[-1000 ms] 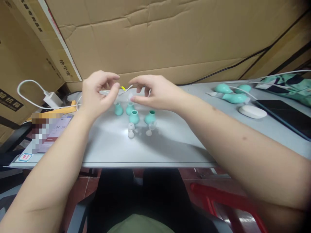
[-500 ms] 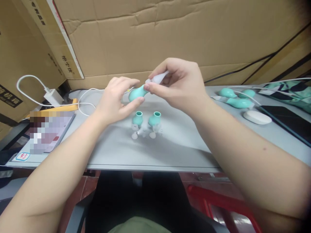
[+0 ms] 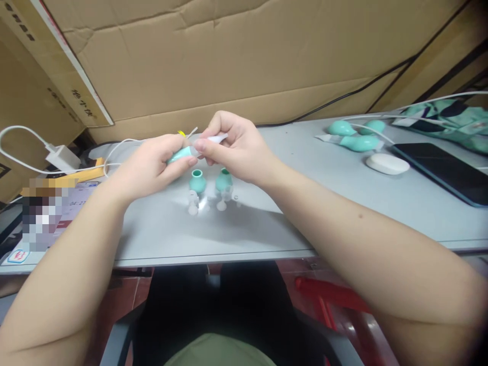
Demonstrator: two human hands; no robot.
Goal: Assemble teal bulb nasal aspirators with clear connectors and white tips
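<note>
Squeeze bulb (image 3: 180, 154) held in left grip (image 3: 152, 161) seems light, soft, best cupped at belly; right grip (image 3: 238, 146) pinches white nozzle (image 3: 217, 139).

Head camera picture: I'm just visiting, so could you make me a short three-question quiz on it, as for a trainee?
1. True or false: the left hand holds a teal bulb.
2. How many open-mouthed bulbs stand on the table?
3. What does the right hand pinch: (a) a dark phone, (b) a whitish tip, (c) a white cable?

Key: 1. true; 2. two; 3. b.
</note>
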